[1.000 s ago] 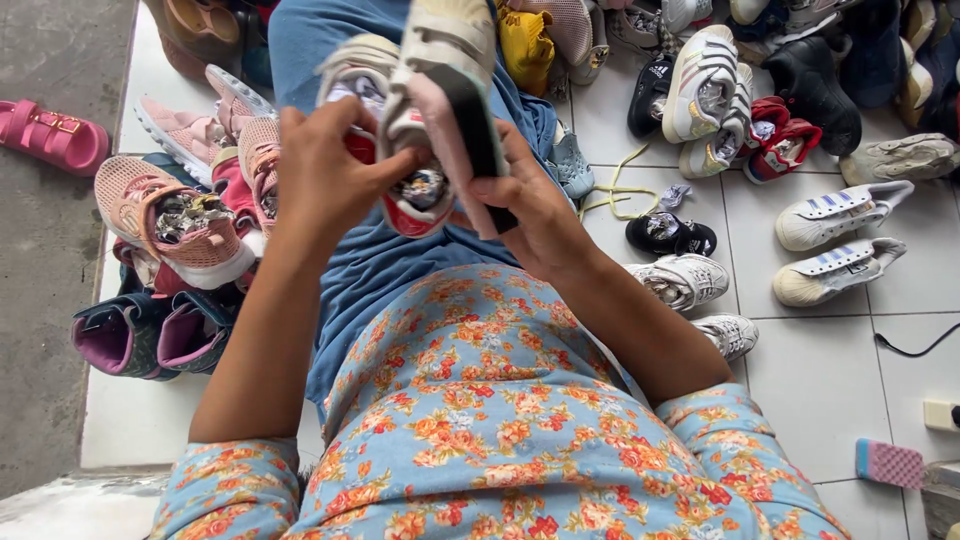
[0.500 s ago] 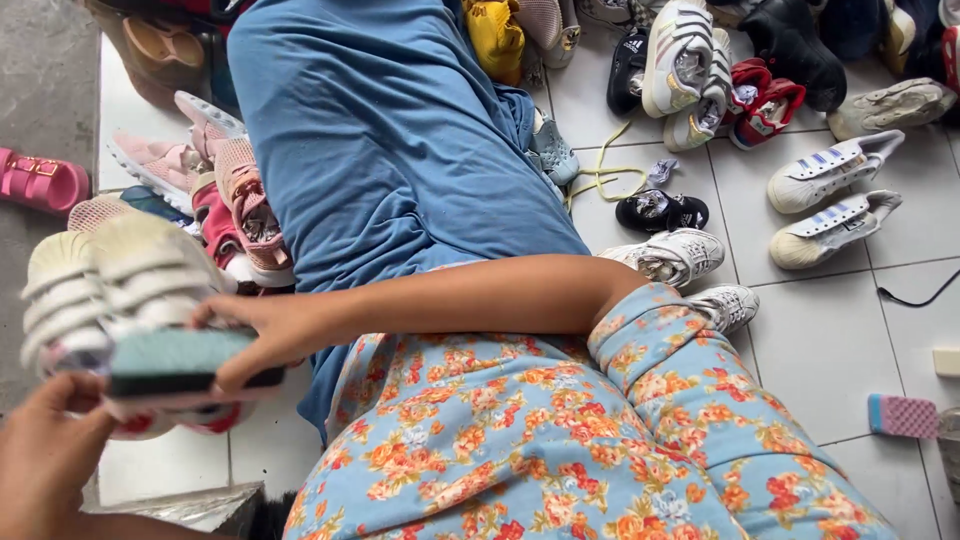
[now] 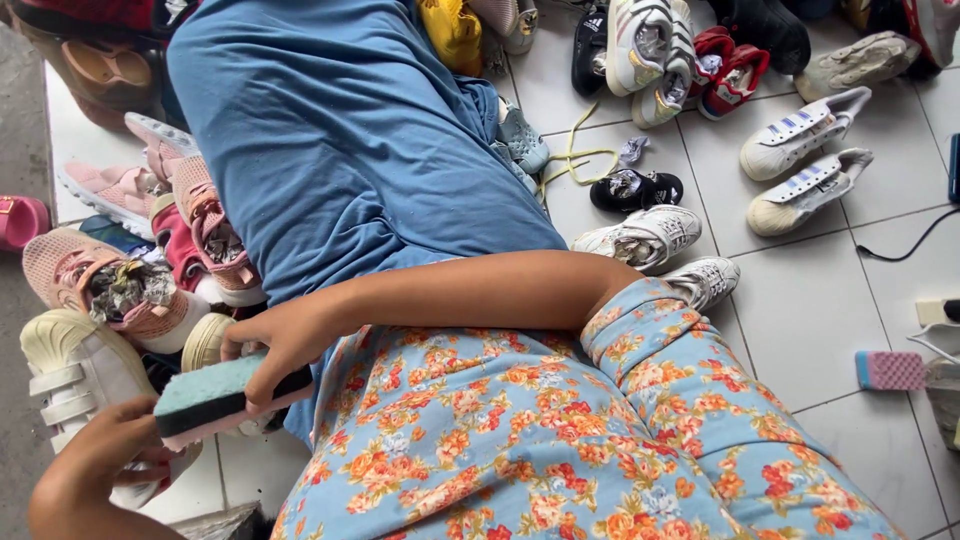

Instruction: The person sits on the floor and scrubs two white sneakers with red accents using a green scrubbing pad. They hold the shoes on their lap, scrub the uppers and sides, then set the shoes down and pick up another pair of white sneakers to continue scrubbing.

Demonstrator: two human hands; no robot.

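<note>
My right hand [image 3: 285, 345] reaches across my body to the left and grips a sponge block [image 3: 205, 398] with a teal top, a black middle and a pink underside. Below it, my left hand [image 3: 95, 470] clasps a white strap shoe [image 3: 70, 375] that lies low at the left edge. The cream toe of a second shoe [image 3: 205, 338] shows just behind my right hand. A blue cloth [image 3: 340, 140] covers my lap.
Pink sneakers [image 3: 130, 290] stuffed with paper lie beside the white shoe. Many shoes are spread over the white tiles at the top right, among them a white pair [image 3: 800, 160] and a grey-white pair [image 3: 650, 235]. A pink sponge [image 3: 888, 370] and a black cable [image 3: 905, 240] lie at the right.
The pair of white strap shoes went from in front of my chest down to the floor at the left. My right hand kept the sponge block; my left hand came down onto the shoe.
</note>
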